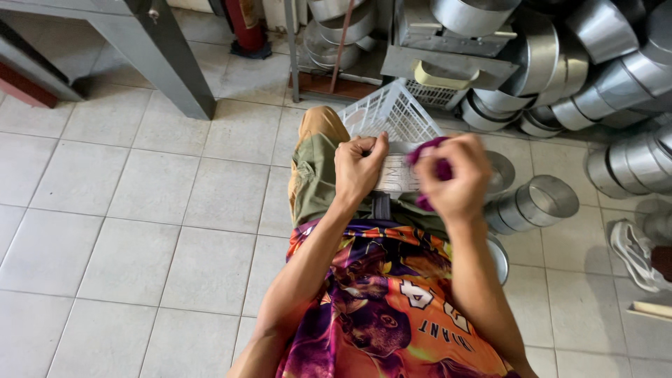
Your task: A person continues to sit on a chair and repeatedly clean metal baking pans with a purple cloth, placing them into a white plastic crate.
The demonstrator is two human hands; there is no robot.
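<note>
A seated person's left hand (358, 168) pinches one round metal tin (399, 173) while the right hand (458, 178), fingers closed on one purple cloth (428, 150), presses beside it; one white crate (392, 112) stands just beyond.

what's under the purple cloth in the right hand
The right hand presses the purple cloth onto a metal piece pinched by the left hand; the covered part is hidden.

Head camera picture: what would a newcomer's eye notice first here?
In the centre, the left hand pinches a small grey metal piece while the right hand grips a purple cloth against it. Shiny metal rings crowd the floor at right, behind a white plastic crate.
</note>
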